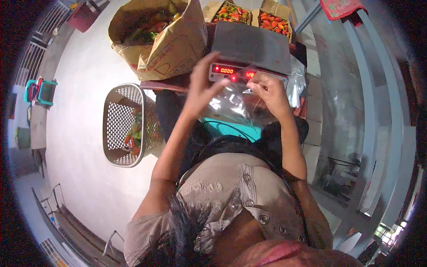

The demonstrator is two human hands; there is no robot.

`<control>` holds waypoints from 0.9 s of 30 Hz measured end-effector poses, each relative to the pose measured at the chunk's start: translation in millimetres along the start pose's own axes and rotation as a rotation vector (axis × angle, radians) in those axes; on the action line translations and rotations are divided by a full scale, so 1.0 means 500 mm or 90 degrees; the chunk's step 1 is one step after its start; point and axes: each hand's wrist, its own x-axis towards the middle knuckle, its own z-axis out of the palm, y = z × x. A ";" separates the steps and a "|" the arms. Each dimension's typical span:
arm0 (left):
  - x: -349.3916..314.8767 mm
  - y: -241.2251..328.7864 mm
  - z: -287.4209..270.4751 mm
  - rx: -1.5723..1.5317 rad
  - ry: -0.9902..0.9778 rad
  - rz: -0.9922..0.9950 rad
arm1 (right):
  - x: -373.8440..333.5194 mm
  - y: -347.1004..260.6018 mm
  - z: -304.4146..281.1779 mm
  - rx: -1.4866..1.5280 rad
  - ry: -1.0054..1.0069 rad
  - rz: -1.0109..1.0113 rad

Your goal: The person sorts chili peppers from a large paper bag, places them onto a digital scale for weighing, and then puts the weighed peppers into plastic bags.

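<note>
Both hands work a clear bag (231, 100) just near of the scale (249, 49), left hand (202, 89) open-fingered on it, right hand (269, 91) pinching its edge; the pan is bare, so weighing looks undone, peppers (231, 13) waiting beyond.
</note>
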 end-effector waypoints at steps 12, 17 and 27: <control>0.006 0.028 0.080 -0.212 0.046 -0.133 | -0.013 -0.025 -0.005 0.045 0.078 -0.061; 0.002 0.046 0.065 -0.145 0.018 -0.152 | -0.012 -0.010 0.010 0.073 0.056 -0.063; -0.011 0.047 0.070 -0.099 0.017 -0.121 | -0.025 -0.019 0.020 0.041 0.030 -0.039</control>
